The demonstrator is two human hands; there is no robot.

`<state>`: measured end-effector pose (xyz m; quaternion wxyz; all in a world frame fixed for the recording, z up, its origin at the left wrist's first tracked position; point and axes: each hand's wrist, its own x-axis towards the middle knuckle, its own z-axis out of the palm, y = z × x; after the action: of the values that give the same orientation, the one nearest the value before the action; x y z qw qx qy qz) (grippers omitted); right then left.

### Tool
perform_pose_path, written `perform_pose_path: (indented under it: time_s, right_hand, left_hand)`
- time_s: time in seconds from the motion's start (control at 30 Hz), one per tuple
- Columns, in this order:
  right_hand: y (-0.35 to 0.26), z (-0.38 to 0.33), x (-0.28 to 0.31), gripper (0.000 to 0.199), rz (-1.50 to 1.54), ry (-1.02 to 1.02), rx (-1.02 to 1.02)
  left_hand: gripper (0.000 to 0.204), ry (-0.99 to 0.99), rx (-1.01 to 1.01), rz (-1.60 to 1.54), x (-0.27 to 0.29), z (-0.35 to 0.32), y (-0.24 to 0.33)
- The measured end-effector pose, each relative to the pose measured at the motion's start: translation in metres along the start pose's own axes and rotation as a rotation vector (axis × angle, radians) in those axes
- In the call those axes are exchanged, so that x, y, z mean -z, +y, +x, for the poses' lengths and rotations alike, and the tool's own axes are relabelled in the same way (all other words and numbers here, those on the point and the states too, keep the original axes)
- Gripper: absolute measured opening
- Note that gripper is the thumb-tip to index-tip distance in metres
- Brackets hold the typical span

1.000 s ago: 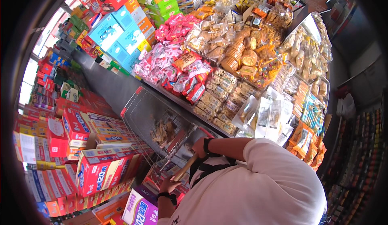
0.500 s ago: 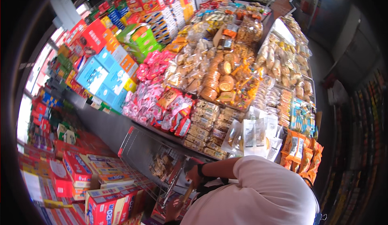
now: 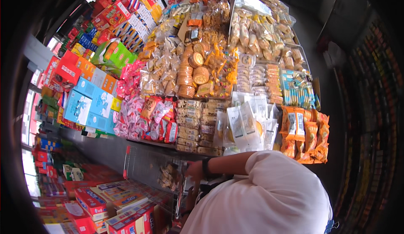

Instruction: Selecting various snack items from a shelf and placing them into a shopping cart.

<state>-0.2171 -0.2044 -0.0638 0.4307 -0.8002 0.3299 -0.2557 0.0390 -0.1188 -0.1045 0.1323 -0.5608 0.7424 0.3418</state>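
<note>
My right hand (image 3: 194, 170), at the end of a white sleeve with a black band on the wrist, is closed round the handle of a wire shopping cart (image 3: 136, 160). Lower down, my left hand (image 3: 190, 198) is partly covered by my body and right arm; it is at the same handle, its fingers appearing curled round it. Inside the cart basket lies a clear bag of brown wrapped snacks (image 3: 168, 177). The cart stands alongside the near edge of a wide display of packaged snacks.
Ahead, the display holds stacked round biscuits (image 3: 186, 76), pink packets (image 3: 130, 120), clear white pouches (image 3: 244, 126) and orange packets (image 3: 294, 124). Blue cartons (image 3: 90, 103) are piled on the left. Red boxes (image 3: 90, 202) stand low beside the cart. Dark shelves (image 3: 374, 120) line the right.
The view has turned to the right, so the display sits further left and more upright in the picture. My hands stay at the cart handle, slightly higher in view.
</note>
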Motion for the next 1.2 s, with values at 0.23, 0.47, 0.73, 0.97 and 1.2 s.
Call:
perform_pose_path:
  time_s: [0.23, 0.47, 0.73, 0.97, 1.2]
  right_hand:
    - [-0.151, -0.089, 0.153, 0.015, -0.261, 0.453, -0.188]
    - [-0.148, -0.102, 0.24, 0.011, -0.363, 0.364, -0.438]
    - [-0.016, 0.022, 0.266, 0.075, -0.752, -0.004, -0.683]
    - [-0.011, 0.06, 0.254, 0.095, -0.864, 0.128, -0.794]
    - [0.021, 0.058, 0.238, 0.096, -0.909, 0.269, -0.813]
  left_hand:
    - [0.043, -0.044, 0.093, -0.08, 0.036, -0.031, 0.037]
    - [0.026, 0.106, 0.156, -0.266, 0.037, -0.028, 0.054]
    - [0.033, 0.182, 0.12, -0.274, 0.026, -0.022, 0.057]
    - [0.032, 0.523, 0.044, -0.318, 0.012, -0.036, 0.078]
    - [0.026, 0.535, 0.065, -0.345, 0.034, -0.055, 0.088]
